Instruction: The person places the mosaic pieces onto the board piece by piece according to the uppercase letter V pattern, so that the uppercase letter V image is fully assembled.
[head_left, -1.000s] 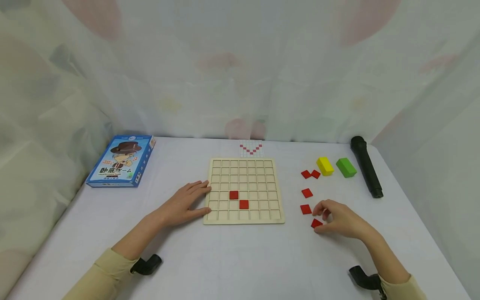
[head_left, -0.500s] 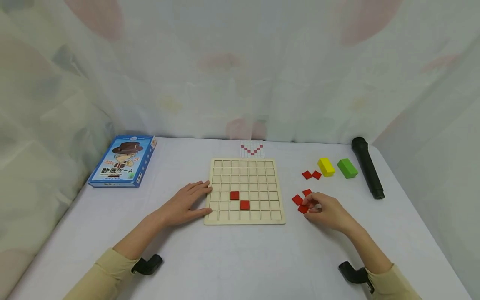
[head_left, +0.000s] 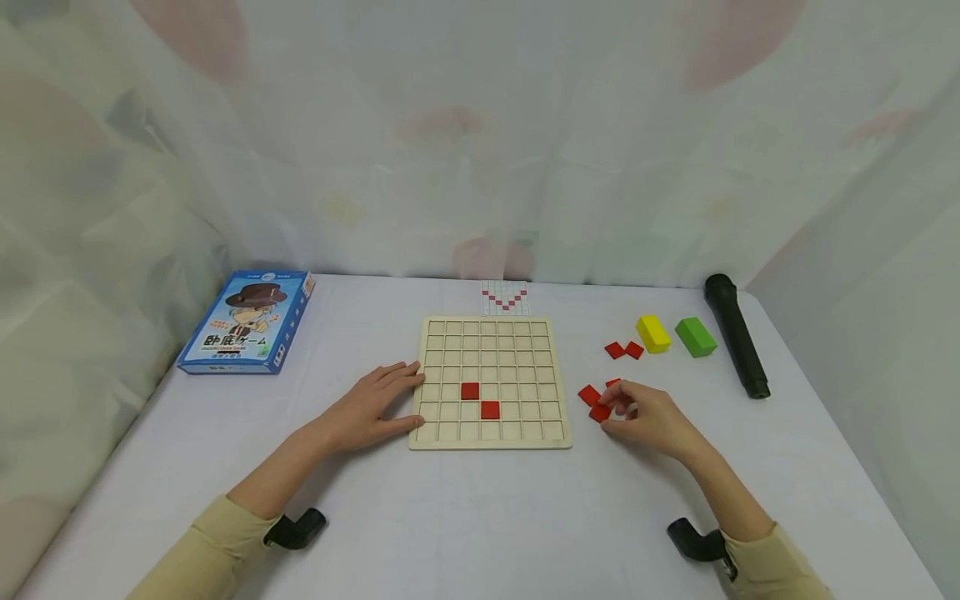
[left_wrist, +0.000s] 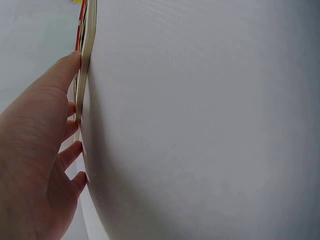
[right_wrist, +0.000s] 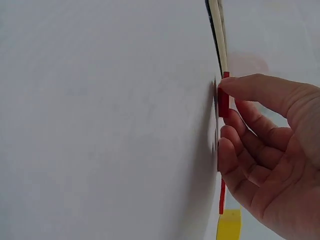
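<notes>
A square wooden grid board [head_left: 517, 358] lies mid-table with two red tiles in its cells, the upper one [head_left: 469, 391] diagonal to the lower one [head_left: 490, 410]. My left hand [head_left: 375, 408] rests along the board's left edge, fingers extended; the left wrist view has the thumb and fingertips touching the rim [left_wrist: 86, 65]. To the board's right, my right hand [head_left: 651, 417] pinches a red tile [right_wrist: 223, 102] between thumb and fingers. Beside the held tile lies another red tile [head_left: 589, 396], and a third red tile [head_left: 613, 382] is partly hidden behind the fingers.
A small pattern card [head_left: 506, 297] with a red V lies behind the board. Two more red tiles [head_left: 625, 350], a yellow block [head_left: 653, 333], a green block [head_left: 696, 337] and a black microphone [head_left: 737, 336] are at right. A blue game box [head_left: 247, 321] stands far left.
My right hand has moved left and slightly away from me, toward the board, with a red tile in its fingers. A neighbouring red tile has shifted left too. The left hand stays put.
</notes>
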